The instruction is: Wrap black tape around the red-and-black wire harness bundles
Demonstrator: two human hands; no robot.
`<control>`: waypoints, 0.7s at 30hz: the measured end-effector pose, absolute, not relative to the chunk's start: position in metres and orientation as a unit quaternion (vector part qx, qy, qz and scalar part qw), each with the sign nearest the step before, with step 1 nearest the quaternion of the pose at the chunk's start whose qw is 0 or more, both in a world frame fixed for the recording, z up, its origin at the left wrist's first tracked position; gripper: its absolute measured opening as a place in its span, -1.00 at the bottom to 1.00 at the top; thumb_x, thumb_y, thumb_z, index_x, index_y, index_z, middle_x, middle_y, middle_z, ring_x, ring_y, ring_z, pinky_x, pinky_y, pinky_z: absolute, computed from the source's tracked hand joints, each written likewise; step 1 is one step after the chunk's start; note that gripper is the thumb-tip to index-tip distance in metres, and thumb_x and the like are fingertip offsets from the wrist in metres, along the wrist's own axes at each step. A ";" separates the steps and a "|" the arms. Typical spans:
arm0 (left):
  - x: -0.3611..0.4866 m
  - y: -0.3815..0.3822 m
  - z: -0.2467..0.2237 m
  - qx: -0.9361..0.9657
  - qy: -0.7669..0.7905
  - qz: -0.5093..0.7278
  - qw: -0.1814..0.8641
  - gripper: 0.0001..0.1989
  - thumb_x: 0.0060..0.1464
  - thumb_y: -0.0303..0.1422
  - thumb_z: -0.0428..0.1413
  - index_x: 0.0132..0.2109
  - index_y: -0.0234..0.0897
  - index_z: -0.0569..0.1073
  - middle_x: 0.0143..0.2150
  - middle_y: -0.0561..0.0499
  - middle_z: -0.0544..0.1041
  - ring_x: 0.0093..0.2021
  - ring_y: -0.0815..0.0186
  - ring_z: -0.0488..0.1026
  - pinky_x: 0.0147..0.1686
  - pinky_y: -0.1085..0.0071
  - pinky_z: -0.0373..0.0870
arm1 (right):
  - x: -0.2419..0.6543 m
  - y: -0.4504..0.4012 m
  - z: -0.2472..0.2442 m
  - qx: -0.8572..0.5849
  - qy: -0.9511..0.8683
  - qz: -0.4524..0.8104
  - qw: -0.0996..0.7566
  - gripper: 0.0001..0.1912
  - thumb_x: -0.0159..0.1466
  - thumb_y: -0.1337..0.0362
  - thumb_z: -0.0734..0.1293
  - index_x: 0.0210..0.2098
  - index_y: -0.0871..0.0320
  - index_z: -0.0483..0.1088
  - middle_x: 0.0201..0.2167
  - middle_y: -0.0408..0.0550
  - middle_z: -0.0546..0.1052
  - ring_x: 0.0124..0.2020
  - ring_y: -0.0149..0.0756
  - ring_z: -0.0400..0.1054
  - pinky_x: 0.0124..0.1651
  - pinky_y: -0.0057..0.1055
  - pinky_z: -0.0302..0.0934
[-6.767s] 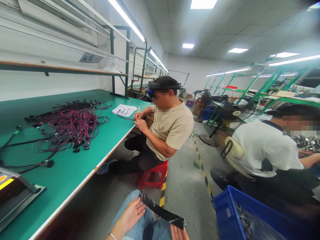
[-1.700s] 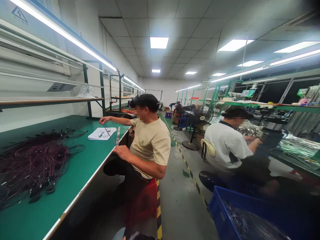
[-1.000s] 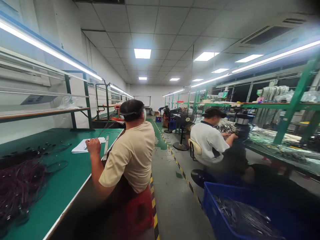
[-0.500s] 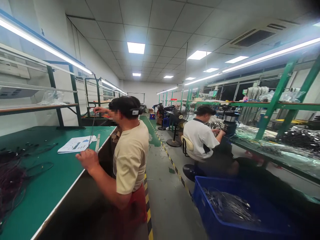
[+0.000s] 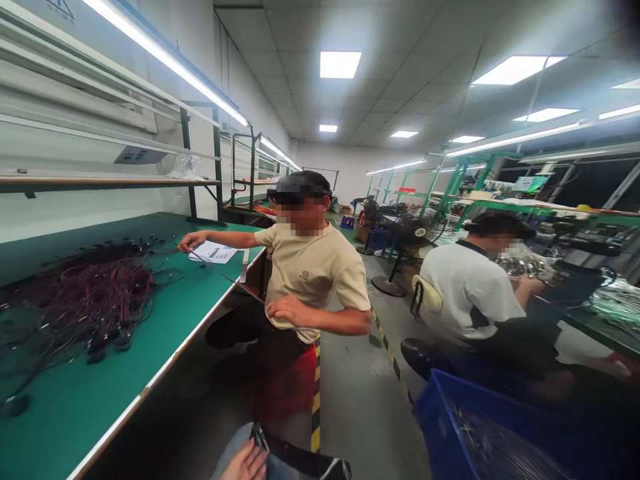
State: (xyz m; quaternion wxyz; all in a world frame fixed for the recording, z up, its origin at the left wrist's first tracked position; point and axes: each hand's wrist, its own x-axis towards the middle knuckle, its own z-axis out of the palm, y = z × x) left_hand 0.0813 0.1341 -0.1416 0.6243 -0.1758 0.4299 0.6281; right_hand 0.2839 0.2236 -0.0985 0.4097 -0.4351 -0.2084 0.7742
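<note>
Down at six o'clock, the wearer's left hand (image 5: pixel 245 461) is palm up beside the near-left end of a black strip (image 5: pixel 296 456), which runs over the denim-clad lap (image 5: pixel 231 445) towards five. Its fingers are straight and close together, not clamped on anything; whether they touch the strip, I can't tell. The right hand is out of sight, so its fingers are anyone's guess. I'd judge this a loose handling step, the strip barely supported. Firmer control would call for curling the fingers round that end and steadying the other. At nine o'clock, dark red wires (image 5: pixel 113 287) heap on the green table (image 5: pixel 135 373).
</note>
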 end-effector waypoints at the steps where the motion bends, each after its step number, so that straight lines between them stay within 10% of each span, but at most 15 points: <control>1: 0.083 0.132 -0.139 -0.164 0.416 0.636 0.629 -0.94 0.00 -0.49 0.02 -0.31 -0.30 0.34 -0.27 -0.07 0.46 -0.16 0.21 0.44 -0.20 0.36 0.32 | 0.289 0.218 -0.103 -0.441 -0.191 0.779 0.402 -0.66 0.13 0.06 0.23 -0.22 0.18 0.30 -0.19 0.02 0.37 -0.07 -0.16 0.26 -0.26 -0.17 0.33; 8: 0.080 0.134 -0.102 -0.175 0.380 0.690 0.591 -0.95 0.00 -0.54 0.00 -0.38 -0.35 0.30 -0.42 0.01 0.42 -0.38 0.39 0.44 -0.28 0.47 0.33 | 0.295 0.195 -0.106 -0.474 0.030 0.810 0.345 -0.74 0.17 0.48 0.09 -0.59 0.24 0.28 -0.58 -0.08 0.44 -0.44 -0.41 0.40 -0.29 -0.39 0.36; 21: 0.052 0.106 -0.018 -0.159 0.365 0.741 0.540 -0.86 0.06 -0.54 -0.10 -0.35 -0.36 0.35 -0.41 -0.05 0.43 -0.31 0.33 0.45 -0.22 0.28 0.44 | 0.252 0.169 -0.063 -0.423 0.124 0.828 0.345 -0.81 0.20 0.43 0.08 -0.43 0.30 0.29 -0.47 -0.01 0.48 -0.20 -0.38 0.39 -0.18 -0.39 0.35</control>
